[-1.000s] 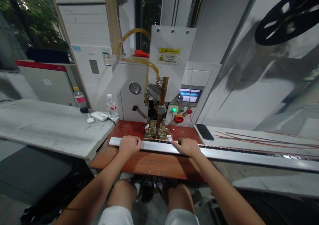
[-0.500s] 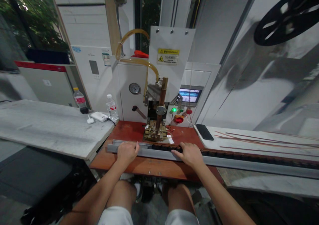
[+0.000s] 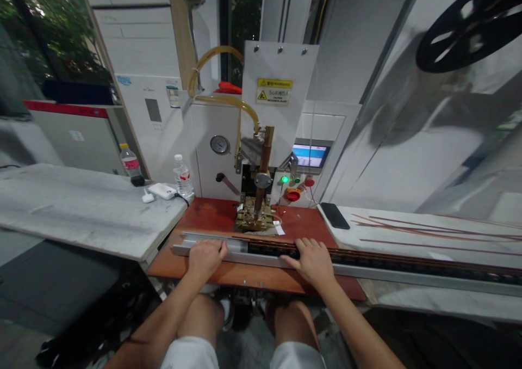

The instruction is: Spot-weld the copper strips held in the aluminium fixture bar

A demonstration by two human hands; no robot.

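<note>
A long grey metal channel (image 3: pixel 259 258) lies across the orange-brown work board, its open side showing black pieces and dark copper-coloured strips (image 3: pixel 367 257) along its length. My left hand (image 3: pixel 206 259) is wrapped over the channel close to its left end, fingers curled on the far side. Farther right, my right hand (image 3: pixel 315 261) grips the same channel, thumb along the near side and fingers over the strips. Just behind the channel stands the brass-coloured fixture (image 3: pixel 253 216) of a white machine, below an upright copper-coloured rod (image 3: pixel 265 154). Neither hand touches the fixture.
A black phone (image 3: pixel 335 216) and loose copper-coloured strips (image 3: pixel 432 228) lie on the right table. On the left table (image 3: pixel 73 200) stand two bottles beside a white power bank (image 3: pixel 162 191). The machine carries a lit screen (image 3: pixel 310 155) and a red knob (image 3: pixel 292 195).
The channel has shifted slightly toward me and left, away from the fixture, with both hands still on it. More of its inside shows. The machine's screen display has changed.
</note>
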